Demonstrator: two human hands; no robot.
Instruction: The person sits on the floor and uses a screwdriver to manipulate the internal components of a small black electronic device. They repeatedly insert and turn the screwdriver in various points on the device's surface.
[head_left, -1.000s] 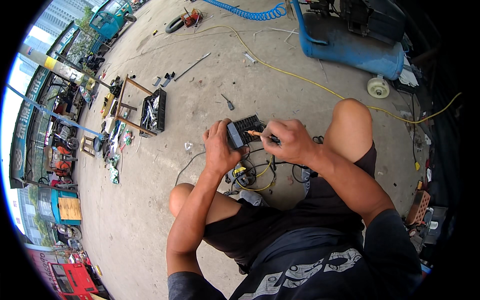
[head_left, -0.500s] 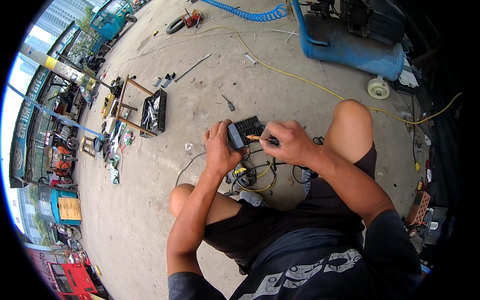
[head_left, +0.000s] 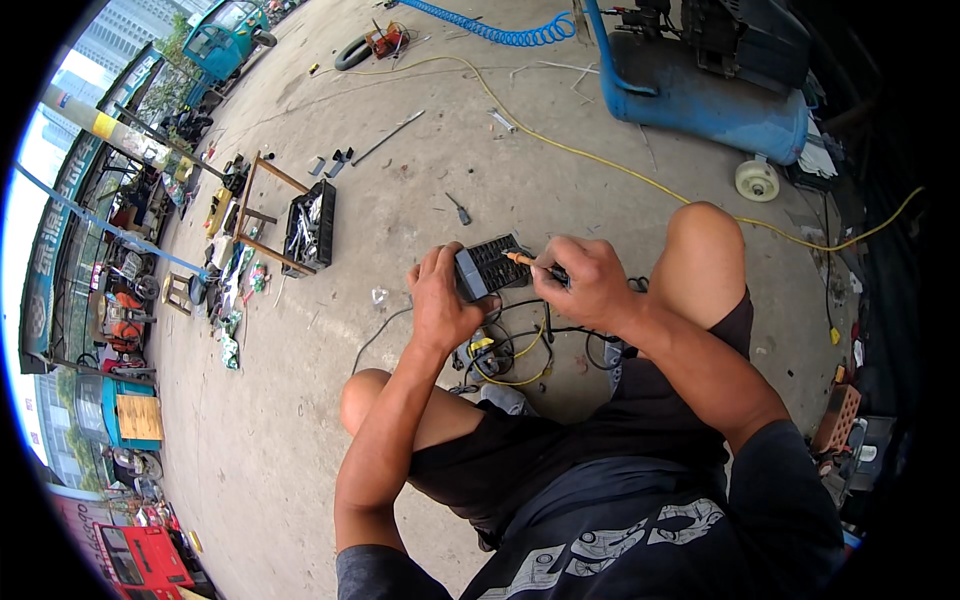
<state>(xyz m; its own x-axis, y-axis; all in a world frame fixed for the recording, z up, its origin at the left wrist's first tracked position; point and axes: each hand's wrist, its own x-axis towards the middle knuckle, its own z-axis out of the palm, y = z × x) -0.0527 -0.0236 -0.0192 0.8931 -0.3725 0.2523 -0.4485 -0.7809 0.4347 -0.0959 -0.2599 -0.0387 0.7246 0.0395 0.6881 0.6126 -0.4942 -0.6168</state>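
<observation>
My left hand (head_left: 440,298) is closed around the near left end of a small dark box-shaped unit (head_left: 487,270). One side of the unit is smooth and grey; the rest looks black and ribbed. My right hand (head_left: 585,283) is closed on a slender tool (head_left: 520,259) with an orange front part, whose tip is over the ribbed face. Whether the tip touches cannot be made out, and the tool's rear is hidden in the hand. Beneath the hands, black and yellow cables (head_left: 528,378) lie looped around a grey and yellow device (head_left: 482,345). A screwdriver (head_left: 459,209) lies on the floor ahead.
A black crate of tools (head_left: 318,228) stands ahead left beside a wooden frame (head_left: 256,200). A yellow hose (head_left: 600,154) crosses the concrete floor. A blue air compressor (head_left: 700,105) with a white wheel (head_left: 757,181) stands ahead right. My bent knees (head_left: 706,245) flank the work.
My right hand has shifted slightly, taking the tool's orange tip away from the grey side and a little farther from me. The left hand and the unit stay put.
</observation>
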